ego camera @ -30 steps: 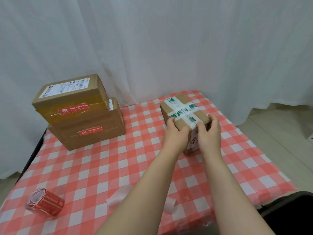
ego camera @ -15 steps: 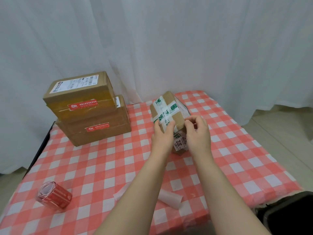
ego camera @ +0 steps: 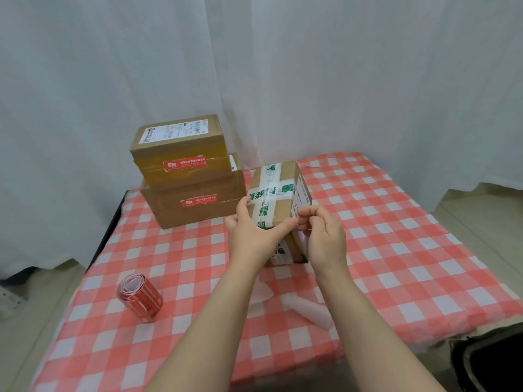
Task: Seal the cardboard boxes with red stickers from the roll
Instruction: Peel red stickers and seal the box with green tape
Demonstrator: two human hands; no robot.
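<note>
A small cardboard box (ego camera: 278,199) crossed with green-printed white tape stands tilted near the middle of the checked table. My left hand (ego camera: 250,236) grips its near left edge, thumb on the top face. My right hand (ego camera: 322,237) holds its near right side, fingers curled at the corner by a white label. The roll of red stickers (ego camera: 140,298) lies on the table at the near left, apart from both hands. Two bigger boxes are stacked at the back left: the upper box (ego camera: 181,148) and the lower box (ego camera: 195,202) each carry a red sticker on the front.
The red-and-white checked tablecloth (ego camera: 396,250) covers the table. Strips of white backing paper (ego camera: 308,308) lie near the front edge between my forearms. White curtains hang behind. A dark bin (ego camera: 492,363) stands on the floor at the near right.
Both hands have tipped and turned the small box and brought it left, closer to the stacked boxes. The view has shifted as well.
</note>
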